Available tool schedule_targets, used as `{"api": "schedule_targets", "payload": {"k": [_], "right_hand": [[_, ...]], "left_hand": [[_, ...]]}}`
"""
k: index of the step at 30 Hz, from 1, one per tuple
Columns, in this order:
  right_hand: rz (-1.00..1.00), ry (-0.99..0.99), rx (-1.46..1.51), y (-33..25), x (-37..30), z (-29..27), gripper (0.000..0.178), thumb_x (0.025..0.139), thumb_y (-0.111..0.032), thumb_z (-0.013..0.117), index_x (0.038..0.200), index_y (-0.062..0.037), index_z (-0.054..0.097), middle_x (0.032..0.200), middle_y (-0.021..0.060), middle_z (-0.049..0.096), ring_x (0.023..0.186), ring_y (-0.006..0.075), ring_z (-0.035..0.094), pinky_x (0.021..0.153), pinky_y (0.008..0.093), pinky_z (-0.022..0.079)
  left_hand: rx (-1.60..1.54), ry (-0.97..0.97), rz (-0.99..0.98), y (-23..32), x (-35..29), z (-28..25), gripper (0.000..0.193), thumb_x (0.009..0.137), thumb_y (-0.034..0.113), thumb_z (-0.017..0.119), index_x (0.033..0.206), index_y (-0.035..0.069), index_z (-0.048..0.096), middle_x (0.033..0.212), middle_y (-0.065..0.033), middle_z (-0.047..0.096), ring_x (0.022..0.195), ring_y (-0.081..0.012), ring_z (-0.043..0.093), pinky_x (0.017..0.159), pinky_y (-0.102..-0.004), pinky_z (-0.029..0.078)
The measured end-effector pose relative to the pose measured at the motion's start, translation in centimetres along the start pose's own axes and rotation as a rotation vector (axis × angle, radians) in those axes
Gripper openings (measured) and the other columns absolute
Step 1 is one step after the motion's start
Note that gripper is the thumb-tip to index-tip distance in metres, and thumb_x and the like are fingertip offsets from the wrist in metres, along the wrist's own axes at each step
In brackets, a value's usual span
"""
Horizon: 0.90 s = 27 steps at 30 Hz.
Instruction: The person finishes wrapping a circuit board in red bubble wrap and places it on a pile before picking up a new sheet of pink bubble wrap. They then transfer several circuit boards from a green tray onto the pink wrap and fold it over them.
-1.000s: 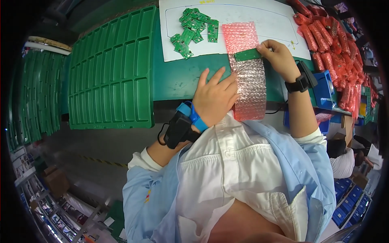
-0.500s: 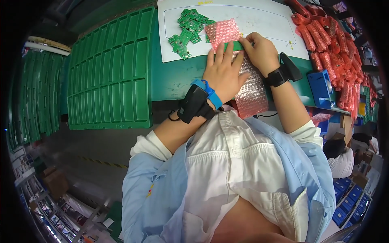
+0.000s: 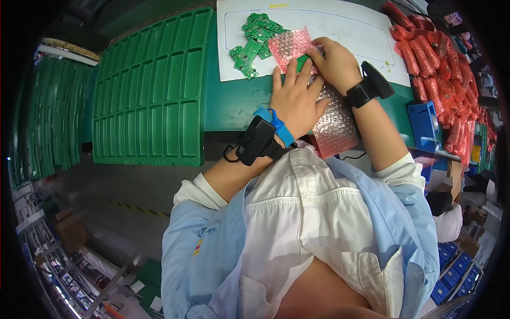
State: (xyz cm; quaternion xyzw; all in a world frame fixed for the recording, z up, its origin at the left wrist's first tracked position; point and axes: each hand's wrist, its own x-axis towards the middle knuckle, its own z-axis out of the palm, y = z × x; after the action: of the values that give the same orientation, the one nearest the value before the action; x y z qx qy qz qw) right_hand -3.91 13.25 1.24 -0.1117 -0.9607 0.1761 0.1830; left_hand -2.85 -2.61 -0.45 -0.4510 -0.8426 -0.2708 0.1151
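Note:
A strip of pink bubble wrap (image 3: 334, 127) runs from the white board over the table's near edge and hangs toward my shirt. My left hand (image 3: 297, 103) lies flat on it, fingers spread and pointing away from me. Just beyond those fingertips a green circuit board (image 3: 302, 63) shows in part, lying on the wrap. Bent over from the right, my right hand (image 3: 339, 66) pinches the edge of the far piece of pink bubble wrap (image 3: 289, 43) beside the board. Its fingertips are partly hidden. Several loose green circuit boards (image 3: 257, 34) lie in a pile to the left.
A large green compartment tray (image 3: 151, 87) stands at the left, with more green trays (image 3: 50, 111) stacked beyond it. Many red-wrapped bundles (image 3: 438, 74) are heaped at the right, near a blue holder (image 3: 423, 126). The white board (image 3: 350, 26) lies under the work.
My right hand has shifted from the green board's end to the edge of the far bubble wrap. Less of the board shows, and it sits more tilted. My left hand stays flat.

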Motion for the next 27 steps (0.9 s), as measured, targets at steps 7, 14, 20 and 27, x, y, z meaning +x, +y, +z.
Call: {"api": "schedule_targets", "payload": {"k": [7,14,20,27], "right_hand": [[0.082,-0.216,0.135,1.5,0.4,-0.4,0.034,0.08,-0.029,0.065,0.098,-0.001,0.061,0.077,0.0133,0.063,0.071,0.023,0.061,0.066,0.033,0.048],[0.06,-0.274,0.451,2.5,2.9,0.2,0.029,0.082,-0.025,0.063,0.092,0.002,0.059,0.076,0.0063,0.061,0.071,0.0147,0.058,0.065,0.0286,0.046],[0.047,-0.284,0.336,4.2,-0.7,-3.4,0.022,0.086,-0.02,0.06,0.092,0.0009,0.059,0.079,0.003,0.06,0.072,0.0092,0.054,0.067,0.0233,0.044],[0.2,-0.093,0.55,6.3,-4.7,-5.2,0.017,0.086,-0.016,0.06,0.094,-0.0012,0.059,0.078,0.0016,0.059,0.074,0.0069,0.052,0.067,0.0213,0.042]], "left_hand": [[-0.007,0.04,-0.012,-0.2,-0.3,0.2,0.043,0.078,0.035,0.061,0.112,0.009,0.058,0.125,-0.0163,0.048,0.117,-0.0393,0.04,0.098,-0.0513,0.03],[0.016,0.061,0.044,-0.1,-0.1,0.3,0.04,0.078,0.033,0.061,0.11,0.008,0.059,0.122,-0.0163,0.05,0.115,-0.0382,0.043,0.097,-0.0489,0.032],[-0.047,-0.043,0.144,-0.8,-0.4,-0.1,0.038,0.081,0.032,0.058,0.113,0.012,0.058,0.127,-0.0104,0.049,0.12,-0.0328,0.041,0.099,-0.0507,0.03],[-0.077,-0.146,0.299,-0.1,0.2,-0.2,0.035,0.084,0.033,0.055,0.115,0.016,0.056,0.13,-0.0041,0.048,0.122,-0.0274,0.041,0.1,-0.0533,0.028]]}}
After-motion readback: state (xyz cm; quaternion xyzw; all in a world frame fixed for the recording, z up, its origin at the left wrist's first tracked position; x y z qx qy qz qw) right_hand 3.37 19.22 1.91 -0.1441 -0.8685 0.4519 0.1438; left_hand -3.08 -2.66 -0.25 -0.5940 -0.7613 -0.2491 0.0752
